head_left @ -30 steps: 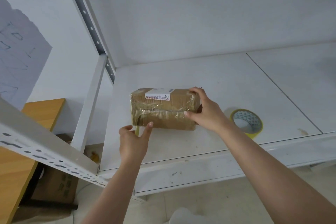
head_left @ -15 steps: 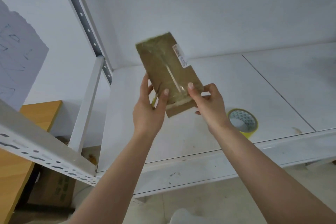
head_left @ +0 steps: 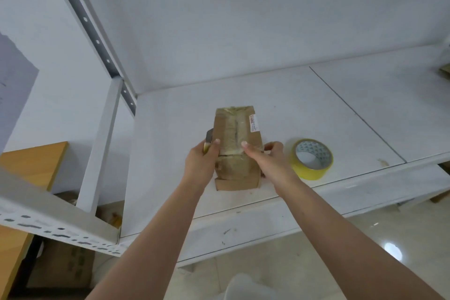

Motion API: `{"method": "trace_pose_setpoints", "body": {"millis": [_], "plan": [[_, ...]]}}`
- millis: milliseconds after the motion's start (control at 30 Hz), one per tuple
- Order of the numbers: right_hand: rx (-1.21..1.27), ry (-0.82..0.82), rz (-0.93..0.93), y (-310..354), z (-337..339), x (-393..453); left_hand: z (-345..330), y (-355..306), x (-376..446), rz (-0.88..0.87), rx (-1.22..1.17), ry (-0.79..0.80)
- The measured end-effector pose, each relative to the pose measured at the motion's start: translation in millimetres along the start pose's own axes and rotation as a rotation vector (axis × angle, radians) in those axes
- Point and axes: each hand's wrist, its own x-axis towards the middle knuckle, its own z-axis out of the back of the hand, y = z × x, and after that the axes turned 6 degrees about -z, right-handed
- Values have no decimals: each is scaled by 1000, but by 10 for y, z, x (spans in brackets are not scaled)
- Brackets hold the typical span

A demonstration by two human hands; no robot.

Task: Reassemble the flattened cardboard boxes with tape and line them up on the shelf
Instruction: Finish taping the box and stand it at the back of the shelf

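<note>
- My left hand point(head_left: 203, 161) grips the box point(head_left: 237, 148) on its left side, thumb laid on the top face, with a small yellow-handled tool point(head_left: 208, 142) pinched against the palm; I cannot tell whether it is a cutter.
- My right hand point(head_left: 270, 161) holds the box's right side, forefinger pressed on the taped top, thumb curled round the far edge.
- Between my fingers the box stands lengthwise away from me, its near end down on the shelf point(head_left: 170, 153). Half a second ago I had it lifted and tilted in the air; a second ago it lay crosswise on the shelf. So I have turned it a quarter and set it back down.
- I judge the turn brings the near end round for taping: a loose flap point(head_left: 235, 184) sticks out below my wrists, not yet sealed.
- The box is small, brown, wrinkled under glossy clear tape along its top seam, with a white label point(head_left: 253, 123) beyond my right fingertips.
- Just right of my right hand, apart from the box, the tape point(head_left: 311, 159) lies flat on the shelf.
- Further right, something brown point(head_left: 445, 70) shows at the frame edge; too cut off to name.
</note>
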Motion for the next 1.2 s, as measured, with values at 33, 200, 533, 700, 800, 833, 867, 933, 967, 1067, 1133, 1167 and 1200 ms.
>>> {"method": "trace_pose_setpoints", "body": {"millis": [33,200,533,700,800,833,867,933,967,1067,1133,1167,1200], "plan": [[-56,-8,25,18,27,-11,-5,-33,-2,-15,8,11],[-188,-106,214,29,286,-69,-37,-17,-51,-63,-1,-25],[-1305,-242,6,-262,837,72,35,-171,-53,-97,-4,-132],[-1375,-344,119,-222,995,17,76,-294,-85,-195,4,-275],[-1225,-376,246,41,1077,-59,69,-431,-148,-271,-7,-277],[-1049,-319,287,165,1096,-106,53,-489,-184,-309,-21,-249],[-827,-219,298,296,1100,-168,26,-548,-221,-347,-48,-202],[-460,-10,335,547,1056,-350,-41,-685,-294,-420,-80,-69],[-394,55,362,645,1026,-438,-74,-762,-321,-460,-61,0],[-353,168,430,818,912,-624,-167,-970,-364,-543,72,149],[-341,196,457,877,864,-691,-201,-1047,-384,-518,95,164],[-344,204,463,894,850,-712,-203,-1061,-396,-505,83,148],[-358,210,467,903,838,-721,-200,-1062,-403,-505,72,118]]}}
